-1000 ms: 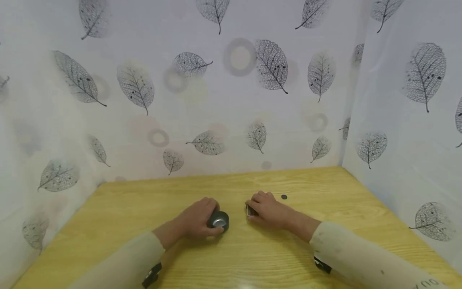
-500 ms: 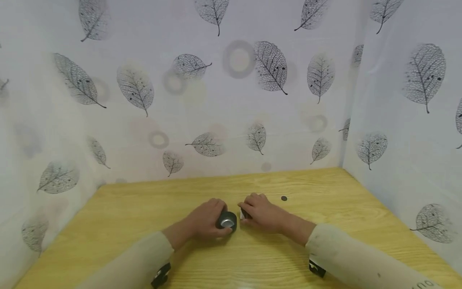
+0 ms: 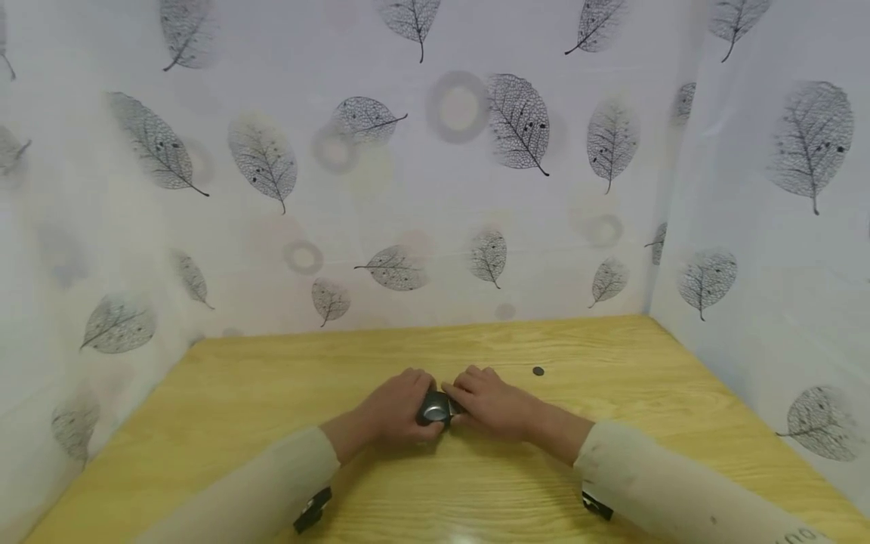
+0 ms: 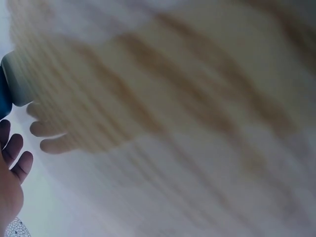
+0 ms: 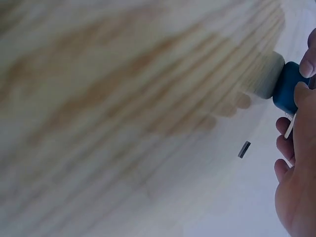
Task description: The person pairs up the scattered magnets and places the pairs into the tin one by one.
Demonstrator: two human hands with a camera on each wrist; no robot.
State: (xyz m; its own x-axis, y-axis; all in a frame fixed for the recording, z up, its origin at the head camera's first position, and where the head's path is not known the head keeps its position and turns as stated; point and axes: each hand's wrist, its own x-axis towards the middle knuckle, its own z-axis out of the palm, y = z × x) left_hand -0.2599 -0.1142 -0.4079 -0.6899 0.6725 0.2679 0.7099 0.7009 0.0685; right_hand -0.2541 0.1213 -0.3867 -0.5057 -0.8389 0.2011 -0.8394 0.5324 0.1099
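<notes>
Left hand (image 3: pixel 399 415) grips round dark-teal container (image 3: pixel 433 409), silvery top, at middle of yellow wood-grain counter (image 3: pixel 435 491); right hand (image 3: pixel 492 409) pinches small dark piece (image 3: pixel 456 407), mostly hidden, at its side. Best: container steady, light pressure.

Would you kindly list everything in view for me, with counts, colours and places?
Round object: one, dark with a silver middle in the head view, blue in the wrist views, between the two hands.
Small item: one, pale edge with the rest mostly hidden, in the right hand.
Small disc: one, dark, on the table beyond the right hand.
Table: one, yellow wood grain, under the hands.
Leaf-printed covering: sheet count unclear, whitish with dark leaves, behind and at both sides.
Wrist devices: two, black, below the cuffs.
Sleeves: two, pale beige, one per arm.
Left hand: one, bare, gripping the round object.
Right hand: one, bare, holding the small item.
</notes>
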